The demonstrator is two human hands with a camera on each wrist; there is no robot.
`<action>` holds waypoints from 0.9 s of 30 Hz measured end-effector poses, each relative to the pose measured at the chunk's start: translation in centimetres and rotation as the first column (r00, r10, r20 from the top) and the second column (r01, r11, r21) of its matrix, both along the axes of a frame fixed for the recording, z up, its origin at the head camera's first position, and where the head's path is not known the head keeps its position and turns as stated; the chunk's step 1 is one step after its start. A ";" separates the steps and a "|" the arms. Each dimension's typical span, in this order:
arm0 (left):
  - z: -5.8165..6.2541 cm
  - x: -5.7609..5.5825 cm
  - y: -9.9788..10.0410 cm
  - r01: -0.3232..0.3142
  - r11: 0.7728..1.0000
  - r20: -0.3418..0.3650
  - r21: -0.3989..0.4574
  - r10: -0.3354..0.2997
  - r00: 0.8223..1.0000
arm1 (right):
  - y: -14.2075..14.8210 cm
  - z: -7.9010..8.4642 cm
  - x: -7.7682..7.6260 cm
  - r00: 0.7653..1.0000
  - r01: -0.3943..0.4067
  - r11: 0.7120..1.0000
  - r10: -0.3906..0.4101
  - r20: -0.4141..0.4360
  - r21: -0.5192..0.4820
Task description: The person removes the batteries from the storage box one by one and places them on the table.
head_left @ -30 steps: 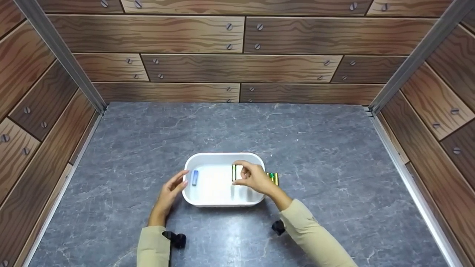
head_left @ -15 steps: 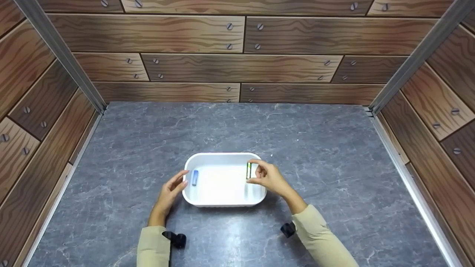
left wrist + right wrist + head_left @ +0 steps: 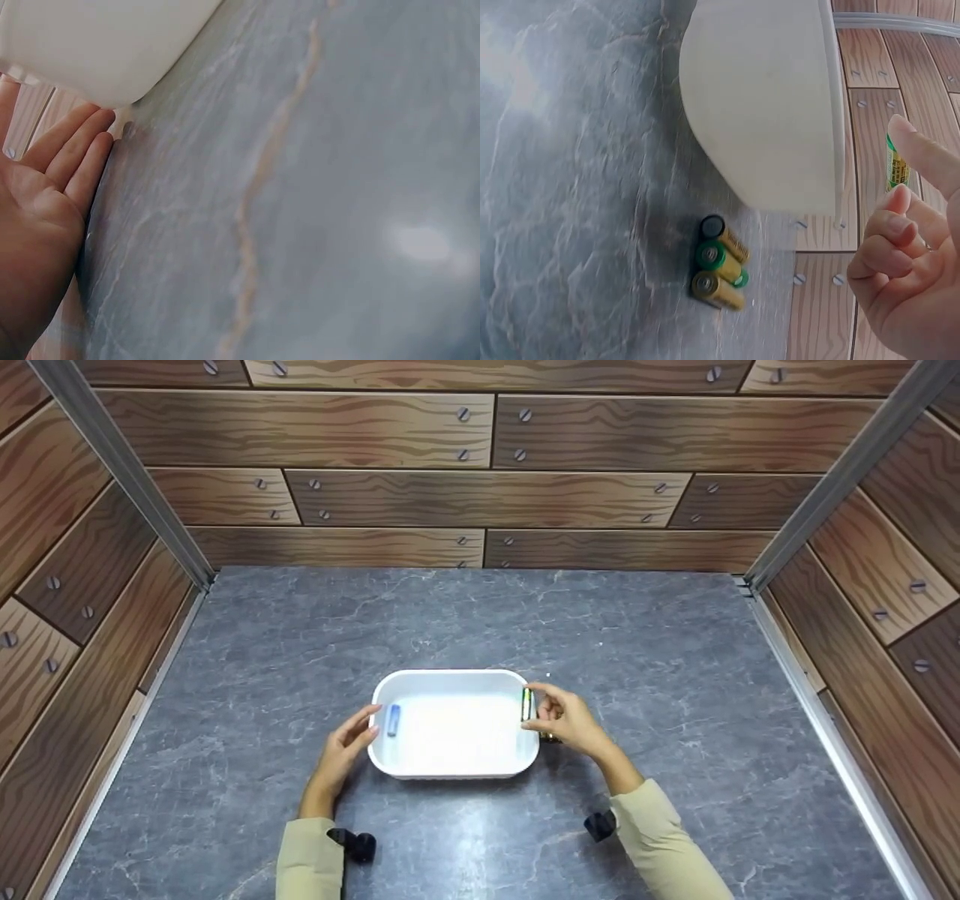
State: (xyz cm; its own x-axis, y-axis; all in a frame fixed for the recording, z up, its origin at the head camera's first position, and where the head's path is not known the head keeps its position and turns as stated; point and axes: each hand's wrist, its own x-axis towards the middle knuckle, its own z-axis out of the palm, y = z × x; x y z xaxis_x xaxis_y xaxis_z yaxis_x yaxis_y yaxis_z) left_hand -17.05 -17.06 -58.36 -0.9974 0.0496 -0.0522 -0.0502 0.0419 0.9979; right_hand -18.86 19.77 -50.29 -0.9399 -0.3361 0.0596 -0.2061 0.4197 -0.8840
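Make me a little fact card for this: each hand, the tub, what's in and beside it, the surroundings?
Left hand: at the left end of the tub
Right hand: pinches a battery near the right rim
Tub: white, on a grey table
Inside: blue cylinder, near the left end
Beside: loose batteries, at least three
Surroundings: wood-patterned walls

Back wall (image 3: 420,431) spans the top of the frame — brown wood-grain planks, dark seams, grey slotted screw heads (image 3: 463,414). Side walls match, left (image 3: 82,540) and right (image 3: 900,517). Grey metal posts slant inward from upper left (image 3: 129,472) and upper right (image 3: 846,472). Blue-grey marbled tabletop (image 3: 637,637), pale-veined, across centre and bottom — white glare (image 3: 457,840) at bottom centre.
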 end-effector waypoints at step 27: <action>-0.1 0.0 -0.1 0.008 1.000 0.025 0.013 -0.008 1.000 | 4.2 -2.8 0.2 0.997 0.032 0.999 -0.030 0.072 -0.036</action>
